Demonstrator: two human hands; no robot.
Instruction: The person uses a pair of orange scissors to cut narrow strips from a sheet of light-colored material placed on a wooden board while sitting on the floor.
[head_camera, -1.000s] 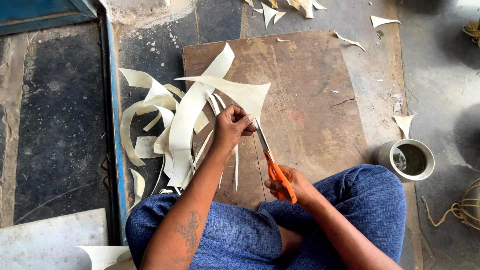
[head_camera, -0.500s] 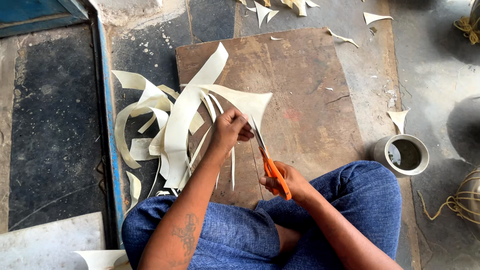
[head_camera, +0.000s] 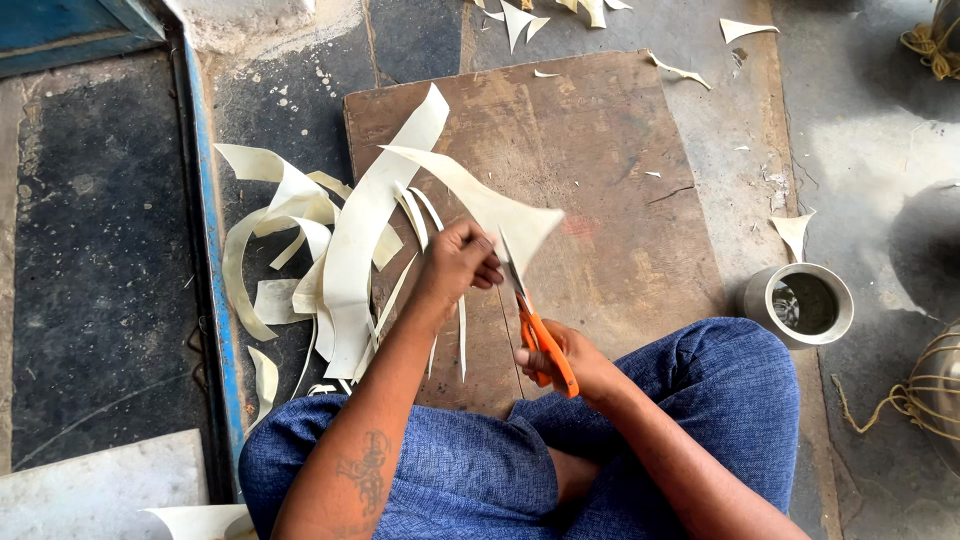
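- The left hand (head_camera: 458, 262) is closed in a pinch on a pale, cream-coloured leaf strip (head_camera: 480, 200), holding it up over the wooden board (head_camera: 600, 160); the strip runs from the hand up and left, and its wide end fans out to the right of the fingers
- The right hand (head_camera: 570, 360) is wrapped through the handles of the orange-handled scissors (head_camera: 535, 325); the blades point up into the edge of the strip just beside the left fingertips, and I cannot tell how far apart the blades stand
- More cut strips (head_camera: 300, 250) lie in a loose curling heap at the board's left edge, partly on the dark floor (head_camera: 90, 250); small offcuts (head_camera: 520, 18) are scattered beyond the board's far end
- A small metal cup (head_camera: 800, 305) stands on the floor to the right, just beside the person's blue-clad knee (head_camera: 730, 390)
- Risk, as I judge it: the blade tips sit very close to the left fingers, so a cut taken without shifting the pinch could nick them
- Risk: the strip is held at one point only and its free end hangs unsupported, so it may twist or sag and pull the cut off line
- Risk: the knee is near the cup, and a shift of the leg could knock it over
- Risk: loose strips under the forearm could snag and drag the heap
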